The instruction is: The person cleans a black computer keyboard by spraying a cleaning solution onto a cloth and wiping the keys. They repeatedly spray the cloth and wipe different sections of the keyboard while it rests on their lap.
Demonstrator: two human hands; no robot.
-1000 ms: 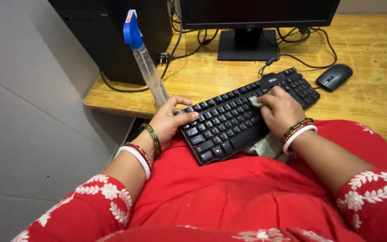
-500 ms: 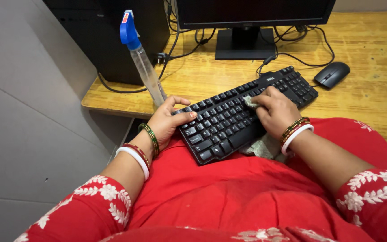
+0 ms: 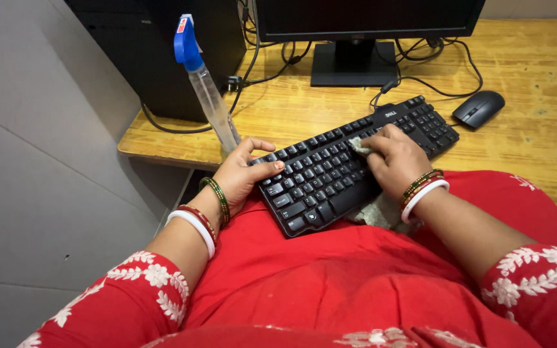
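Black keyboard (image 3: 349,164) propped half on the lap, half on the near edge of the wooden desk (image 3: 536,129), tilted with the far end up toward the right. Left hand (image 3: 243,174) gripping the keyboard's near-left corner, thumb on top across the keys, fingers curled round the edge, clamped on it. Also pinned behind that hand: clear spray bottle (image 3: 207,96) with a blue trigger head, leaning up and left. Right hand (image 3: 398,161) resting on the middle keys, fingers bunched tight on a greyish cloth (image 3: 359,147), rest of the cloth hanging out under the wrist on the near side. Bangles on both wrists, red sleeves with white flower print. Black mouse (image 3: 478,108) just right of the keyboard's far end, not touching. Monitor (image 3: 362,19) on its stand at the far side, cables trailing behind. Black PC tower (image 3: 162,51) at far left.
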